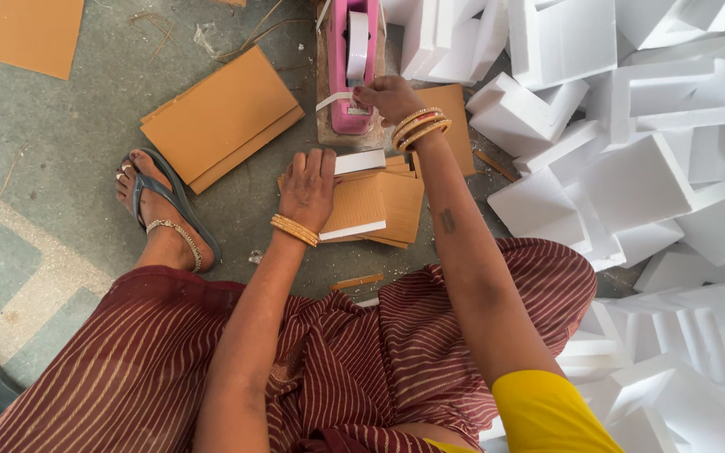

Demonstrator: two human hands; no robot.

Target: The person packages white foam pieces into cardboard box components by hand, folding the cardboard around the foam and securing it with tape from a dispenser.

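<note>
Cardboard-faced foam block (354, 205) lies on the floor (77, 134) atop tan sheets, pressed flat under the left hand (308, 186) — beyond it the right hand (388, 96) pinches tape at the pink tape dispenser (351, 63).

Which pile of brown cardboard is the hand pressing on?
The small pile under the left hand, topped with white foam; the bigger stack lies untouched.

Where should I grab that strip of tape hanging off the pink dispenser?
Probably at the loose end of the tape, which sticks out on the picture's left of the dispenser. Pinch it from that side; the right hand already rests by the cutter.
</note>
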